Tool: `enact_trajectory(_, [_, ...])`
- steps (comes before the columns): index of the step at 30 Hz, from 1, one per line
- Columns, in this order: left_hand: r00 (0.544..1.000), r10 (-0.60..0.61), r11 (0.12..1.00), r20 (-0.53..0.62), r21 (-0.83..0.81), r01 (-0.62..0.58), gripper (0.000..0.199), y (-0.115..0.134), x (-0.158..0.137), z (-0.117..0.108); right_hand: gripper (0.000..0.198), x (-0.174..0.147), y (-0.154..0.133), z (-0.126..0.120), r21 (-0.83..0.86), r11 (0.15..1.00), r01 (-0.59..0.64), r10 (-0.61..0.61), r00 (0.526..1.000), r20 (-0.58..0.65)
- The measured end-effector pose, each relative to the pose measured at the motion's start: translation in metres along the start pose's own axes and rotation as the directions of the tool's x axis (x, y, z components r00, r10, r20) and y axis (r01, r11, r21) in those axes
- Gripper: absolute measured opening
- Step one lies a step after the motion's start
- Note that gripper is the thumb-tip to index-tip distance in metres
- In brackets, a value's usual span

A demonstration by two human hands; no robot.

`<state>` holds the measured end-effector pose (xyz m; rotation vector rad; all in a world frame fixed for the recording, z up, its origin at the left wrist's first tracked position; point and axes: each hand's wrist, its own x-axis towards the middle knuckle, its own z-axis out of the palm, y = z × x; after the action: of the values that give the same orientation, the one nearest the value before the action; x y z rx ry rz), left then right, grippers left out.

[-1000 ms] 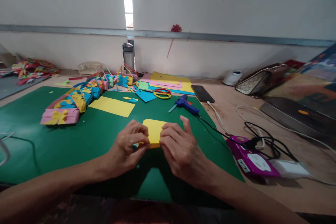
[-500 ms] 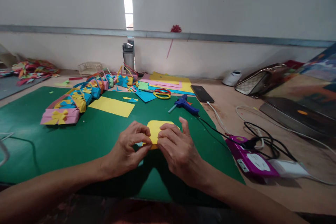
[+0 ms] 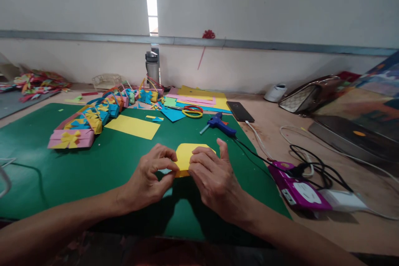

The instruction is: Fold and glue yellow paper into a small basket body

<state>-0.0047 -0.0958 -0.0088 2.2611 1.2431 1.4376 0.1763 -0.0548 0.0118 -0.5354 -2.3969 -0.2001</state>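
Note:
A small folded piece of yellow paper [image 3: 184, 157] is held just above the green mat [image 3: 93, 183], its near edge bent down. My left hand [image 3: 156, 172] pinches its left near corner between thumb and fingers. On the other side, my right hand [image 3: 215, 178] grips the near edge with curled fingers, its thumb hidden or partly raised. Beyond the hands lie a flat yellow paper sheet [image 3: 133, 126], a blue glue gun [image 3: 220, 123] and scissors with red and yellow handles [image 3: 192, 111].
Several small paper baskets with bows [image 3: 71, 138] line the mat's left side. Coloured sheets [image 3: 199, 95] and a grey bottle [image 3: 152, 66] stand at the back. To the right are a phone [image 3: 240, 111], a purple power strip [image 3: 299, 187], tangled cables [image 3: 324, 170] and a handbag [image 3: 308, 94].
My right hand has shifted slightly to the right along the paper's near edge. The left hand has moved a little left, still pinching the corner.

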Motion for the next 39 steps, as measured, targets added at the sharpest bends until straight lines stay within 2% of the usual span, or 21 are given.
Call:
enact_trajectory(12, [0.993, 0.116, 0.991, 0.014, 0.071, -0.116, 0.013, -0.001, 0.0, 0.002, 0.021, 0.0, 0.0, 0.004, 0.029, 1.0, 0.005, -0.004, 0.999, -0.035])
enact_trajectory(21, [0.987, 0.149, 0.984, 0.056, 0.085, -0.154, 0.015, 0.0, 0.0, 0.005, 0.019, -0.001, -0.006, 0.012, -0.025, 0.997, 0.077, -0.078, 0.996, -0.045])
enact_trajectory(32, [0.995, 0.096, 0.994, 0.04, 0.044, -0.098, 0.016, -0.004, 0.005, -0.005, 0.018, 0.001, 0.004, -0.004, -0.03, 0.999, 0.027, -0.029, 0.999, -0.042])
enact_trajectory(34, [0.998, 0.053, 0.998, 0.024, 0.017, -0.053, 0.014, -0.006, 0.007, -0.008, 0.015, 0.003, 0.006, -0.009, -0.022, 1.0, 0.006, -0.007, 0.998, -0.063])
enact_trajectory(36, [0.998, -0.068, 0.996, 0.002, -0.055, 0.068, 0.012, -0.011, 0.009, -0.011, 0.01, 0.004, 0.008, -0.015, -0.015, 1.0, -0.026, 0.024, 0.994, -0.11])
enact_trajectory(38, [0.964, -0.265, 0.94, 0.01, -0.22, 0.261, 0.009, -0.017, 0.013, -0.013, 0.016, 0.004, 0.011, -0.019, -0.007, 0.998, -0.059, 0.057, 0.985, -0.164])
enact_trajectory(39, [0.927, -0.375, 0.868, 0.032, -0.339, 0.363, 0.008, -0.021, 0.015, -0.014, 0.023, 0.003, 0.013, -0.021, 0.005, 0.997, -0.08, 0.079, 0.98, -0.185])
